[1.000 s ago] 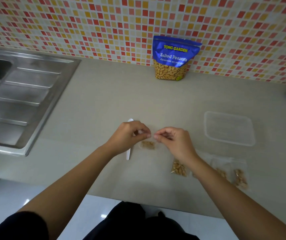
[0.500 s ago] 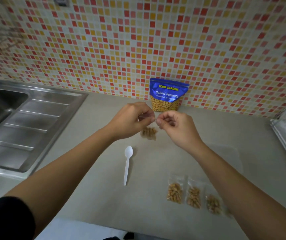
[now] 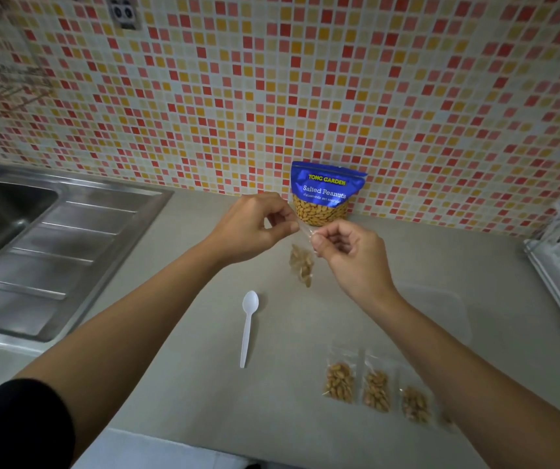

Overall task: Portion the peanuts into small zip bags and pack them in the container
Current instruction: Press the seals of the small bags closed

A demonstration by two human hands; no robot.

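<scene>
Since half a second ago, both hands stay raised and the small zip bag (image 3: 302,265) hangs lower between them. Left hand (image 3: 251,228) and right hand (image 3: 349,252) pinch its top edge with closed fingertips, peanuts hanging below. Behind stands the blue pouch (image 3: 322,194), reading "TONG GARDEN Salted Peanuts". Three filled bags (image 3: 375,389) lie on the counter (image 3: 177,384).

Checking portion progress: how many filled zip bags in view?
4, maybe more. One held up by both hands; three in a row on the counter near the right forearm. A possible fifth is mostly hidden behind that arm.
</scene>
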